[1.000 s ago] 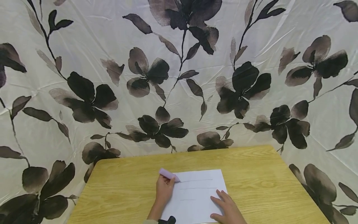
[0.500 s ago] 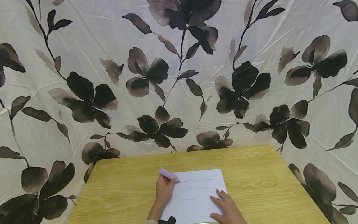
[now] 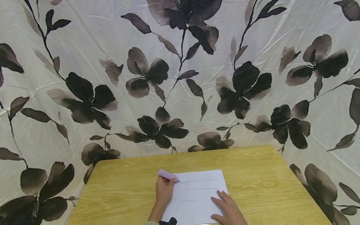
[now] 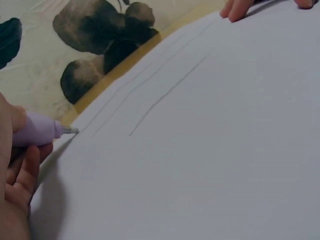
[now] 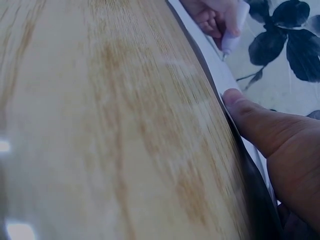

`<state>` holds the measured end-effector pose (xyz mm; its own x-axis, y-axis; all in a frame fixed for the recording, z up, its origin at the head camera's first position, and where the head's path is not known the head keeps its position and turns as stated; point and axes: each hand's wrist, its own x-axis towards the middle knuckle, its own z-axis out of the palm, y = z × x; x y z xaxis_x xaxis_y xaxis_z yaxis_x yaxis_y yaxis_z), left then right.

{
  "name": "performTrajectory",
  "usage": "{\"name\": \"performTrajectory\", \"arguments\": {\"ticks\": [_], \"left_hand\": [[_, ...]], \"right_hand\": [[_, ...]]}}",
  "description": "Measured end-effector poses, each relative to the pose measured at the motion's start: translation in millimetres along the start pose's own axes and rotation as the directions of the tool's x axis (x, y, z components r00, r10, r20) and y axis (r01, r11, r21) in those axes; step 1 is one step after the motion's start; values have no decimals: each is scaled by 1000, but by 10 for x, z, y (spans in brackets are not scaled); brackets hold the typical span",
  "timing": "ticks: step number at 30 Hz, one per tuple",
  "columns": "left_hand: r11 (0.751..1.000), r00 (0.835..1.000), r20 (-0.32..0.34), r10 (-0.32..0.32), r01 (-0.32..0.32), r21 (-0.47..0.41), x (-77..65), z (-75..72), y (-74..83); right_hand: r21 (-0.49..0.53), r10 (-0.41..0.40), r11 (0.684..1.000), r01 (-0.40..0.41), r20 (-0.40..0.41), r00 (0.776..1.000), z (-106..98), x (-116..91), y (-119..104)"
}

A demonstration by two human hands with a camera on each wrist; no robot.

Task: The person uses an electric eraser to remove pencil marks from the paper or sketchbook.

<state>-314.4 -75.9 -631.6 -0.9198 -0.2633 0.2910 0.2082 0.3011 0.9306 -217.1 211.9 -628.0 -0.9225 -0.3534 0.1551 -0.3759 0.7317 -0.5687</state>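
Observation:
My left hand [image 3: 164, 190] pinches a thick lilac pen [image 3: 166, 174] with a slim metal tip, held near the top left corner of a white sheet of paper [image 3: 194, 211]. In the left wrist view the tip of the pen [image 4: 37, 131] is right at the left end of the topmost pencil line [image 4: 112, 97]. Three thin grey lines run across the sheet, the lowest being shorter in the head view. My right hand [image 3: 229, 207] rests with spread fingers on the paper's right side. In the right wrist view its thumb [image 5: 250, 112] lies along the sheet's edge.
The sheet lies on a yellow wood-grain table [image 3: 121, 187]. Behind the table hangs a pale cloth [image 3: 197, 103] printed with dark flowers. A black strap [image 3: 168, 221] shows at my left wrist.
My left hand and the lilac pen have shifted slightly left, the tip moving back from the top line's end. My right hand and the paper stay nearly where they were.

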Motion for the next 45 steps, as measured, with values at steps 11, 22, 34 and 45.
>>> {"name": "performTrajectory", "arguments": {"ticks": [11,22,34,45], "left_hand": [[999,997,70,41,-41,-3,10,-9,-9],[1000,995,103,-11,11,0,21,-5,21],[1000,997,83,0,0,6,9,4,25],[999,994,106,2,-5,31,-3,2,30]], "right_hand": [[3,0,1000,0,-3,1000,-9,-7,-11],[-2,-8,1000,8,-7,1000,-6,-5,-10],[-9,-10,1000,10,-12,1000,4,-2,3],[-10,1,1000,-1,0,1000,14,4,15]]}}
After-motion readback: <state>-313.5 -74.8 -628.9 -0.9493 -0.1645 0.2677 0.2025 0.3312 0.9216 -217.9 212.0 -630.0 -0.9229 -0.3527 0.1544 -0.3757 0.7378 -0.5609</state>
